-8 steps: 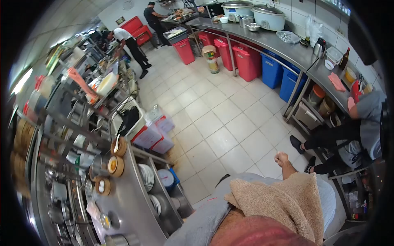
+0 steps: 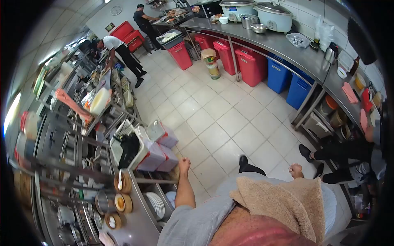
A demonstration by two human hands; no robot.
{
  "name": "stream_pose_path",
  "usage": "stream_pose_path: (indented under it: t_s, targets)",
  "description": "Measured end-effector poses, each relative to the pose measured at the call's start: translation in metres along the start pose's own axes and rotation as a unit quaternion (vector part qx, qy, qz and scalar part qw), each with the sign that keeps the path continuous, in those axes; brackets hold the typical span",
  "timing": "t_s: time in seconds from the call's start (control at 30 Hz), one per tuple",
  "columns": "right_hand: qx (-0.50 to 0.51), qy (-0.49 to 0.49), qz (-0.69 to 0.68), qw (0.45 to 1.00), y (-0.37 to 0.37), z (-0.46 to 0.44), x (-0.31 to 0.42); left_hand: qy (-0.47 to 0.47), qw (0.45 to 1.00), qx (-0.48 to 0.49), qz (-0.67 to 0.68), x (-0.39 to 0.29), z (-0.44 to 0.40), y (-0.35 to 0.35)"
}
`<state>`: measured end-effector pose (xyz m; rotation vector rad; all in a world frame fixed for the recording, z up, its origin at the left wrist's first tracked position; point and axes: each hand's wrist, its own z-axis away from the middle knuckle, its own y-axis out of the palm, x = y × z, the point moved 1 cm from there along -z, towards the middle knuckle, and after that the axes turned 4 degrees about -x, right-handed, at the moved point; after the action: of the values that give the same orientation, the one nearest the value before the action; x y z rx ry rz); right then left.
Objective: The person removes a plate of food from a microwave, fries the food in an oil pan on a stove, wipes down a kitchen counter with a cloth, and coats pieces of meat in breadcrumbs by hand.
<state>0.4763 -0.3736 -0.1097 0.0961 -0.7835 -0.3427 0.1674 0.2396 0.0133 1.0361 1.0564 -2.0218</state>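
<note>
Loosely, the left hand point(image 2: 184, 165) curls its fingers point(image 2: 184, 160) near boxes point(image 2: 152, 157) with unreadable markings, the right hand point(image 2: 295, 170) similarly curled.

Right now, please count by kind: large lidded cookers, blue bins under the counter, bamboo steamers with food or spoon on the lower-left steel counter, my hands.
Large lidded cookers: 2
Blue bins: 2
Bamboo steamers: 3
Left hand and right hand: 2
Total: 9

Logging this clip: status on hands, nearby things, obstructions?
Left hand curled, near white containers. Right hand curled, beyond towel. Nothing visibly held. Co-worker's legs at right.
</note>
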Motion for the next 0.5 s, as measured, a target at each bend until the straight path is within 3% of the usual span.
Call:
stream_pose_path:
  t_s: [0.1, 0.17, 0.2, 0.23, 0.27, 0.3, 0.33, 0.37, 0.4, 0.43, 0.47, 0.5]
  targets:
    - [-0.023, -0.005, 0.023, 0.999, 0.065, -0.034, 0.005, 0.067, 0.998, -0.005, -0.011, -0.06, -0.102, 0.043]
    - [0.026, -0.08, 0.251, 0.964, 0.117, -0.064, 0.015, 0.095, 0.994, -0.024, -0.052, -0.055, -0.153, 0.068]
    - [0.06, -0.19, 0.456, 0.867, 0.145, -0.079, 0.028, 0.103, 0.991, -0.035, -0.072, -0.041, -0.174, 0.079]
    - [0.093, -0.305, 0.607, 0.728, 0.183, -0.082, 0.048, 0.08, 0.981, -0.067, -0.164, -0.029, -0.184, 0.085]
    - [0.104, -0.403, 0.671, 0.613, 0.22, -0.087, 0.065, 0.019, 0.98, -0.049, -0.189, -0.015, -0.191, 0.085]
    - [0.098, -0.463, 0.681, 0.559, 0.264, -0.094, 0.081, -0.047, 0.969, -0.021, -0.241, 0.001, -0.195, 0.079]
    - [0.099, -0.417, 0.678, 0.597, 0.309, -0.122, 0.093, -0.001, 0.928, 0.028, -0.372, 0.031, -0.214, 0.07]
    - [0.096, -0.371, 0.673, 0.633, 0.348, -0.159, 0.1, -0.054, 0.92, 0.06, -0.385, 0.033, -0.216, 0.064]
    - [0.094, -0.367, 0.678, 0.63, 0.388, -0.17, 0.118, -0.103, 0.906, 0.087, -0.4, 0.039, -0.226, 0.056]
    - [0.1, -0.298, 0.498, 0.809, 0.439, -0.176, 0.132, -0.143, 0.896, 0.106, -0.406, 0.04, -0.237, 0.048]
    - [0.098, -0.21, 0.281, 0.931, 0.499, -0.171, 0.145, -0.173, 0.89, 0.113, -0.407, 0.039, -0.25, 0.04]
    - [0.089, -0.109, 0.043, 0.989, 0.546, -0.175, 0.152, -0.193, 0.886, 0.116, -0.405, 0.034, -0.269, 0.035]
